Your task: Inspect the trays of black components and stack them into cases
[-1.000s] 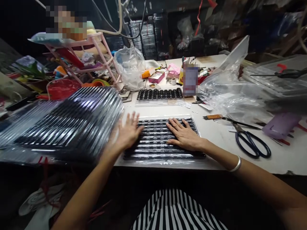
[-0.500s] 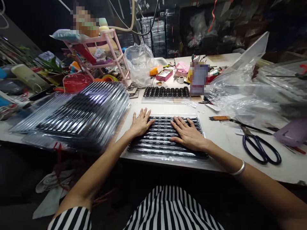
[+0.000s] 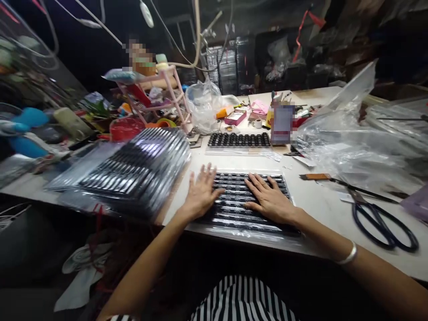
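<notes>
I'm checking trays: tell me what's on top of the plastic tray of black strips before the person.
On the plastic tray of black strips, the right hand rests at the right; the left hand overlaps the left edge. Whatever lies beneath both hands is hidden.

White glare streaks the ribbed tray (image 3: 236, 218), the background (image 3: 261, 18) is dim, and blur softens the view's outer edges.
</notes>
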Tool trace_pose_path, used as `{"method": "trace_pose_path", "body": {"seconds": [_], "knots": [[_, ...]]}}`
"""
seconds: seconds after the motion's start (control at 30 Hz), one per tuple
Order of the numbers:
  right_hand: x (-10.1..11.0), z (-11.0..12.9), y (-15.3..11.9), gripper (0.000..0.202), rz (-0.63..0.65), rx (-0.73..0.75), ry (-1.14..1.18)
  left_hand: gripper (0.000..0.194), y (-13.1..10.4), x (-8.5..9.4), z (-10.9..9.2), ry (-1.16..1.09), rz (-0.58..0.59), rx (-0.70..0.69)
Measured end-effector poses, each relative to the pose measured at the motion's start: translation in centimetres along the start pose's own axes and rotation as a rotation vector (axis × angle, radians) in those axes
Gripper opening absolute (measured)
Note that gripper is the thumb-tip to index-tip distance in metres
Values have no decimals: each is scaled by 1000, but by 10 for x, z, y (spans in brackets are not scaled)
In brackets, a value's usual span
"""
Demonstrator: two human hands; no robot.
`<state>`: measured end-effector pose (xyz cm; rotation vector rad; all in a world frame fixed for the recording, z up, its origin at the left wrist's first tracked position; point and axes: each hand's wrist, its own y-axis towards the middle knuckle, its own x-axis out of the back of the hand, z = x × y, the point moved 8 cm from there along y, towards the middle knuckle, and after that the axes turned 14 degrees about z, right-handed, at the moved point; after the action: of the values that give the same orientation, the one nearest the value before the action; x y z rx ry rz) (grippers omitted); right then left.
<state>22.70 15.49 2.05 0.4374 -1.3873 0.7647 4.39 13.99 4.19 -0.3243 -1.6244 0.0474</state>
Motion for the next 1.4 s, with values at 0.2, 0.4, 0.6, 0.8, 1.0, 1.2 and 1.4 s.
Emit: {"method": "trace_pose_path", "body": {"seconds": [0.2,0.4,0.6,0.8,1.0,1.2,1.4], "knots": [[3,-27,16,75,46,-71,58,75,2,-18,-7,2,79,-46],[11,-33,8,78,50,-149,29,76,1,-19,-3,-11,66,-54],[-1,5,-26,71,-112,-66,-38,75,5,-21,-6,-23,68,-55],[-3,-3,-38,63,-110,-111,-28,67,-5,-19,11,-50,125,-88],[-3,-14,-63,51,-164,-233,-7,57,-32,-31,41,-129,30,-6],[-5,-23,-61,50,-187,-329,101,53,-50,-23,49,-423,-346,-50],[-6,-37,-101,47,-144,-196,282,43,-89,-27,54,-534,-132,-255]]}}
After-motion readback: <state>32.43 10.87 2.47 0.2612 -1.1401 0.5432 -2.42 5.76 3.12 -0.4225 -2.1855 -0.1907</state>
